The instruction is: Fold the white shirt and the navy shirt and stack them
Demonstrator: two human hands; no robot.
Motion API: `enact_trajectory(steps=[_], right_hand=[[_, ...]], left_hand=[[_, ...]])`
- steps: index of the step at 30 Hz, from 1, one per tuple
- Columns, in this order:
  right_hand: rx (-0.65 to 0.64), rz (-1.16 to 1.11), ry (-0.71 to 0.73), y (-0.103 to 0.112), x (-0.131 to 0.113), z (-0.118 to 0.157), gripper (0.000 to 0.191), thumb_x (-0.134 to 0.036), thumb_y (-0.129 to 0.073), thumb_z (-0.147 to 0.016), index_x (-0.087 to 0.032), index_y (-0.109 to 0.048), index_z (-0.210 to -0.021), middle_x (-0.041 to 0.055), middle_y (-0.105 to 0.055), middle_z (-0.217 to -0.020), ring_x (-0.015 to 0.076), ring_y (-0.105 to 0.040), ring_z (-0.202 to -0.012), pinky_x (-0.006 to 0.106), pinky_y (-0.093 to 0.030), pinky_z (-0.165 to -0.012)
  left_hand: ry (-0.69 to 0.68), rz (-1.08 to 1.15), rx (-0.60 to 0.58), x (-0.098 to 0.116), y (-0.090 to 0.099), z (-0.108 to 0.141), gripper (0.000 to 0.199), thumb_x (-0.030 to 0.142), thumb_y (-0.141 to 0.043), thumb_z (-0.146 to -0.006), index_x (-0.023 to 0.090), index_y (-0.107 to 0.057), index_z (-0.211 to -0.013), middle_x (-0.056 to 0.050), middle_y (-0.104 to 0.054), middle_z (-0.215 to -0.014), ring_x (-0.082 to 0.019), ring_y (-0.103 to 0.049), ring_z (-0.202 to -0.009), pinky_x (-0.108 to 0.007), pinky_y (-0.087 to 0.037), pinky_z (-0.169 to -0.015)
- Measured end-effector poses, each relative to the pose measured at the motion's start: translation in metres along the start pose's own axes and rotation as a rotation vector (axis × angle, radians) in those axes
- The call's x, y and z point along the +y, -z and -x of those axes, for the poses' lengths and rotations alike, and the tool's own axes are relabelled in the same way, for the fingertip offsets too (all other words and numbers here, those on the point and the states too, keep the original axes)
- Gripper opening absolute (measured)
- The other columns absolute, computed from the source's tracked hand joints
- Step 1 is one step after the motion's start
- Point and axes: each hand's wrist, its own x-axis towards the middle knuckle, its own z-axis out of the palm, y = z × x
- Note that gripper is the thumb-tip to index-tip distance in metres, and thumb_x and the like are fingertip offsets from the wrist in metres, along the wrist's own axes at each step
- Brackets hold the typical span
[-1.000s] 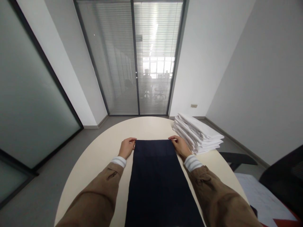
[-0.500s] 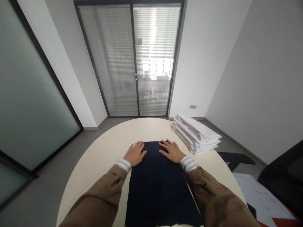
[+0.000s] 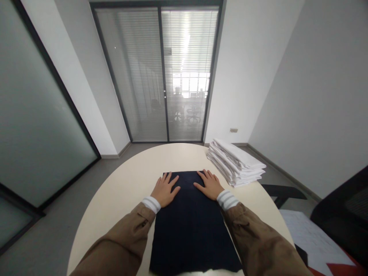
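A dark navy cloth [image 3: 192, 230] lies flat on the round cream table [image 3: 115, 207], its near edge slightly uneven. My left hand [image 3: 166, 190] rests on the cloth's far left corner, palm down with the fingers spread. On the far right corner lies my right hand [image 3: 211, 184], also flat with its fingers apart. Both palms touch the fabric and neither hand grips anything. Beyond my right hand, a stack of folded white cloths [image 3: 235, 163] sits at the table's far right edge.
A black chair [image 3: 345, 211] stands to the right of the table, with its armrest [image 3: 284, 191] close to the table edge. White and red material [image 3: 312, 237] lies on the seat. Glass doors with blinds [image 3: 184, 76] stand behind the table.
My left hand has shifted slightly toward me and its fingers are spread wider. My right hand's fingers have fanned out a little. The cloth's near edge shows slightly higher in view.
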Motion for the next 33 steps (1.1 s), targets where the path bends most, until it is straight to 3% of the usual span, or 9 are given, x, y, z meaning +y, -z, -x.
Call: enact_trajectory(steps=[5, 9, 13, 16, 19, 22, 25, 29, 33], right_hand=[[0.108, -0.190, 0.021, -0.009, 0.017, -0.007, 0.068, -0.056, -0.056, -0.087, -0.021, -0.046, -0.144, 0.0153, -0.044, -0.150, 0.0337, -0.033, -0.144, 0.057, -0.021, -0.118], [0.188, -0.611, 0.112, -0.011, 0.022, -0.016, 0.064, -0.046, -0.059, -0.084, -0.023, -0.044, -0.142, 0.0130, -0.050, -0.144, 0.0262, -0.053, -0.128, 0.048, -0.039, -0.111], [0.243, -0.948, -0.028, -0.013, 0.021, -0.022, 0.078, -0.040, -0.068, -0.075, -0.025, -0.036, -0.145, 0.0147, -0.046, -0.148, 0.0266, -0.061, -0.117, 0.049, -0.047, -0.103], [0.201, -1.189, -0.130, -0.013, 0.018, -0.022, 0.078, -0.035, -0.073, -0.069, -0.023, -0.042, -0.140, 0.0149, -0.060, -0.134, 0.0296, -0.065, -0.112, 0.052, -0.050, -0.100], [0.122, -1.305, -0.068, -0.009, 0.012, -0.018, 0.062, -0.036, -0.074, -0.069, -0.021, -0.056, -0.126, 0.0107, -0.070, -0.118, 0.0303, -0.066, -0.111, 0.052, -0.048, -0.103], [0.168, -1.340, -0.012, -0.002, 0.007, -0.016, 0.054, -0.039, -0.074, -0.070, -0.022, -0.060, -0.119, 0.0083, -0.071, -0.118, 0.0297, -0.065, -0.114, 0.051, -0.045, -0.107], [0.202, -1.389, 0.005, 0.004, 0.005, -0.016, 0.058, -0.040, -0.074, -0.069, -0.025, -0.057, -0.123, 0.0076, -0.069, -0.123, 0.0298, -0.064, -0.115, 0.050, -0.044, -0.107], [0.267, -1.384, 0.014, 0.010, 0.004, -0.016, 0.063, -0.043, -0.074, -0.070, -0.026, -0.054, -0.126, 0.0071, -0.068, -0.125, 0.0298, -0.062, -0.119, 0.048, -0.044, -0.108], [0.185, -1.517, -0.058, 0.015, -0.002, -0.009, 0.058, -0.039, -0.079, -0.069, -0.027, -0.057, -0.121, 0.0043, -0.073, -0.114, 0.0279, -0.068, -0.107, 0.046, -0.049, -0.102]], left_hand=[[0.217, 0.041, 0.148, -0.029, -0.012, -0.008, 0.058, 0.046, -0.047, -0.095, 0.014, -0.046, -0.143, -0.022, -0.044, -0.150, -0.036, -0.037, -0.142, -0.057, -0.028, -0.114], [0.164, 0.190, 0.259, -0.042, -0.015, -0.013, 0.053, 0.035, -0.056, -0.089, 0.014, -0.048, -0.138, -0.019, -0.055, -0.138, -0.032, -0.048, -0.133, -0.052, -0.033, -0.114], [0.112, 0.496, 0.327, -0.044, -0.017, -0.017, 0.056, 0.024, -0.059, -0.085, 0.017, -0.044, -0.138, -0.014, -0.055, -0.130, -0.025, -0.056, -0.123, -0.046, -0.043, -0.110], [0.126, 0.713, 0.316, -0.042, -0.018, -0.019, 0.058, 0.020, -0.059, -0.085, 0.018, -0.040, -0.140, -0.015, -0.050, -0.137, -0.022, -0.060, -0.118, -0.044, -0.046, -0.107], [0.170, 0.855, 0.305, -0.041, -0.015, -0.021, 0.062, 0.020, -0.061, -0.086, 0.021, -0.036, -0.142, -0.017, -0.043, -0.147, -0.021, -0.060, -0.118, -0.043, -0.047, -0.106], [0.234, 0.926, 0.325, -0.042, -0.012, -0.023, 0.068, 0.027, -0.066, -0.086, 0.022, -0.033, -0.145, -0.019, -0.040, -0.151, -0.025, -0.055, -0.128, -0.044, -0.046, -0.108], [0.272, 1.065, 0.270, -0.042, -0.010, -0.023, 0.076, 0.035, -0.070, -0.085, 0.019, -0.030, -0.148, -0.021, -0.051, -0.144, -0.027, -0.057, -0.127, -0.045, -0.047, -0.107], [0.213, 1.288, 0.155, -0.034, -0.004, -0.018, 0.075, 0.040, -0.082, -0.072, 0.013, -0.049, -0.134, -0.018, -0.066, -0.126, -0.031, -0.064, -0.117, -0.049, -0.050, -0.103], [0.195, 1.373, 0.195, -0.022, 0.004, -0.014, 0.065, 0.038, -0.087, -0.065, 0.012, -0.062, -0.118, -0.016, -0.069, -0.122, -0.034, -0.063, -0.117, -0.050, -0.045, -0.107]])
